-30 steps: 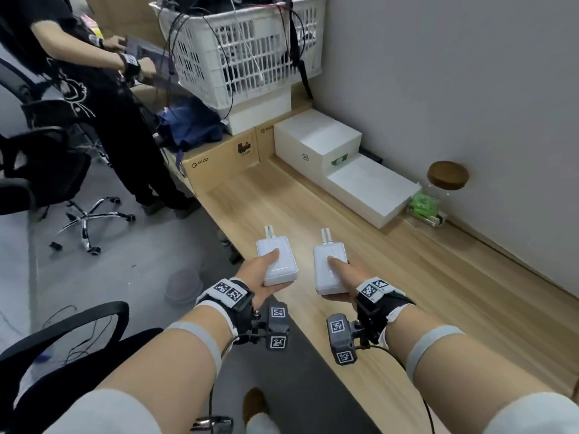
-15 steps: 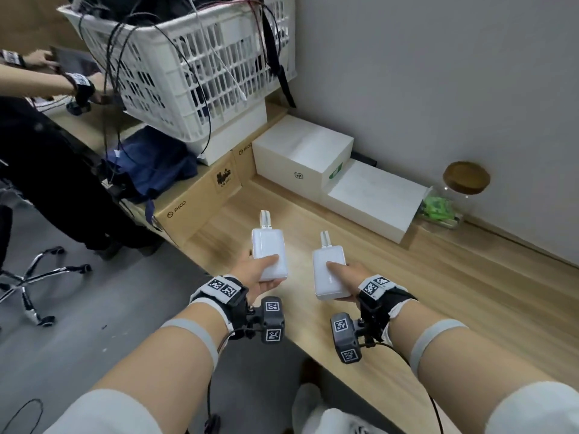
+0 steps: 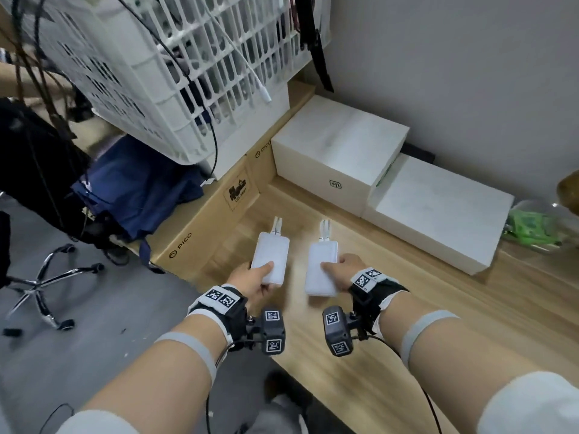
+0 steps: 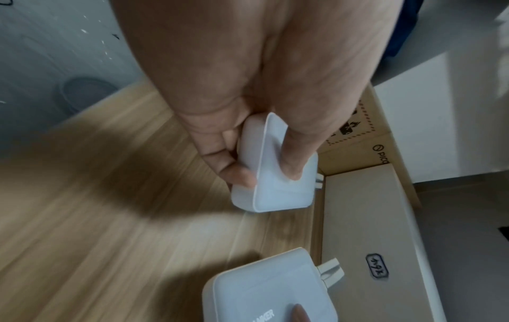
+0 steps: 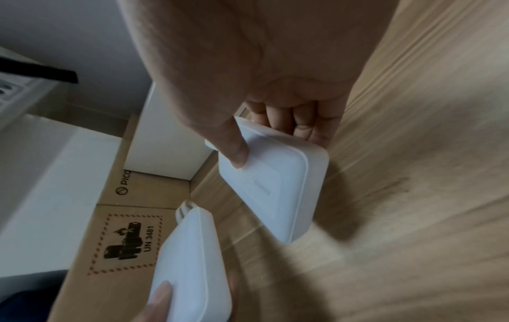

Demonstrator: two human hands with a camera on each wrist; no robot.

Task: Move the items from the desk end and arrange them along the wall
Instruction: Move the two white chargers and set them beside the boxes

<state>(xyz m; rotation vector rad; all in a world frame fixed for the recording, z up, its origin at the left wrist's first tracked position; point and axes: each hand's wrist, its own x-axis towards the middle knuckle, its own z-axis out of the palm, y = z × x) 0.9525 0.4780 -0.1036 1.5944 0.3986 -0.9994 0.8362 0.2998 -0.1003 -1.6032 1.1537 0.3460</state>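
Two white chargers (image 3: 271, 256) (image 3: 322, 267), one pinched in each of the hands (image 3: 250, 281) (image 3: 347, 269) above the desk (image 3: 438, 308) near its end; next, likely set both along the wall (image 3: 470, 73).

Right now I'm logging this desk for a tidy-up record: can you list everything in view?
White chargers: 2, one in left grip, one in right grip, above the desk.
White boxes: 2, taller and lower, along the wall.
Cardboard boxes: 2, brown, desk end.
Laundry basket: 1, white, cables inside, on the stack.
Blue cloth: 1, beside the cardboard.
Glass jar: 1, green contents, by the wall.
Desk: 1, light wood.
Office chair base: 1, chrome, on the floor.
Left hand, right hand: wrist cameras strapped on.
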